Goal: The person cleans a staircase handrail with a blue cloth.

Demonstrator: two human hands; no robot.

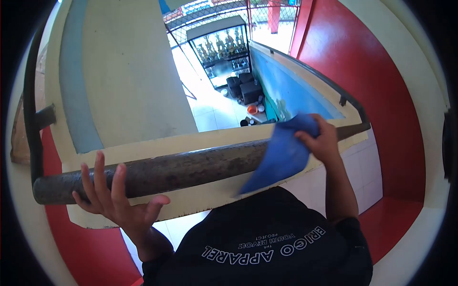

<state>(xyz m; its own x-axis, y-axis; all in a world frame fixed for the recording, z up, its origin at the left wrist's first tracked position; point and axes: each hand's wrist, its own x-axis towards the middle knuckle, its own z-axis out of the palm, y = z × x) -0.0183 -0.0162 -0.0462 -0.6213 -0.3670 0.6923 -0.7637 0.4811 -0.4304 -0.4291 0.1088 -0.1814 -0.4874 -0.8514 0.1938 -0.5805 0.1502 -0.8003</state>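
Note:
A worn dark metal handrail [191, 167] runs across the view on top of a cream parapet wall [157, 143]. My right hand [322, 140] grips a blue cloth [284, 155] and presses it on the rail's right part. My left hand [112, 198] rests against the rail's left end with fingers spread, holding nothing.
Beyond the parapet is a drop to a lower tiled floor [214, 109] with a glass cabinet of trophies [222, 47], dark seats [243, 86] and an orange bowl [252, 109]. Red floor [381, 71] lies to the right. A black rail post [33, 105] stands at left.

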